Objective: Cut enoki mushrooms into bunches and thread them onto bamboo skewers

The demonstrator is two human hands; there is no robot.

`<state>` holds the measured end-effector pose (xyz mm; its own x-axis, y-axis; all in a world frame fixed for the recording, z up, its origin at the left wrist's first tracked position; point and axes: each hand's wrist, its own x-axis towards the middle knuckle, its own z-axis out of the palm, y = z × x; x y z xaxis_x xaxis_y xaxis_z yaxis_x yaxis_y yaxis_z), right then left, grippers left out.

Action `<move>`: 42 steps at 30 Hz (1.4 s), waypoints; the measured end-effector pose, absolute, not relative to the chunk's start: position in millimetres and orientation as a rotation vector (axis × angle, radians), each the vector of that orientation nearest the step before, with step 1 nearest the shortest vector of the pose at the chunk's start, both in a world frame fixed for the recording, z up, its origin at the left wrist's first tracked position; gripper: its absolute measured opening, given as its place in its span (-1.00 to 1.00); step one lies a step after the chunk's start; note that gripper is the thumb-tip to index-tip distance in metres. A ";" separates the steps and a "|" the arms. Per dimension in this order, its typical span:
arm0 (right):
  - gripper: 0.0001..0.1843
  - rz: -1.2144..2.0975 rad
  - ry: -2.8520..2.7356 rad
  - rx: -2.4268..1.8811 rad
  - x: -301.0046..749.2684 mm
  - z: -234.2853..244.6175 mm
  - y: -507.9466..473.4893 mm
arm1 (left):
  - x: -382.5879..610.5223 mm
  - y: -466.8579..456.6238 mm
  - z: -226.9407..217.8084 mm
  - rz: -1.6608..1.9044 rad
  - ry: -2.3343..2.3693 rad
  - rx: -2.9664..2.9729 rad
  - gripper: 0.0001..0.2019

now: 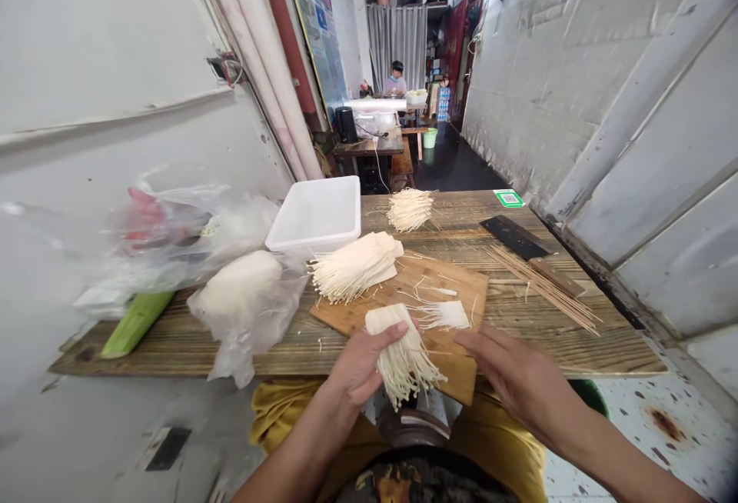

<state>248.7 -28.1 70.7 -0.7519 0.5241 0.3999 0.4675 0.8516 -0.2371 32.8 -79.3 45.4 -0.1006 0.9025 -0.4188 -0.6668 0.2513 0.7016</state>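
Observation:
My left hand (360, 361) is closed around a flat bunch of enoki mushrooms (403, 353), its thumb on top and the thin caps hanging toward me. My right hand (507, 364) is pinched on a thin bamboo skewer (447, 353), which points left into the bunch. Both hands are over the near part of a wooden cutting board (340, 314). On the board lie a small piece of enoki (453, 314), loose strands and a larger pile of enoki slabs (357, 264). Another stack of enoki (410, 209) sits behind the board, with skewer ends showing beside it.
A white plastic tub (316, 214) stands behind the pile. At the left are a bagged white mass (239, 288), plastic bags (167, 218) and a green vegetable (138, 324). A cleaver (513, 238) and loose skewers (542, 288) lie right. A person (395, 81) sits far back.

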 end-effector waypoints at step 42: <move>-0.51 -0.165 -2.691 -0.745 273.9 75.4 -29.0 | 36.5 -78.2 42.2 1.248 0.958 0.269 -0.64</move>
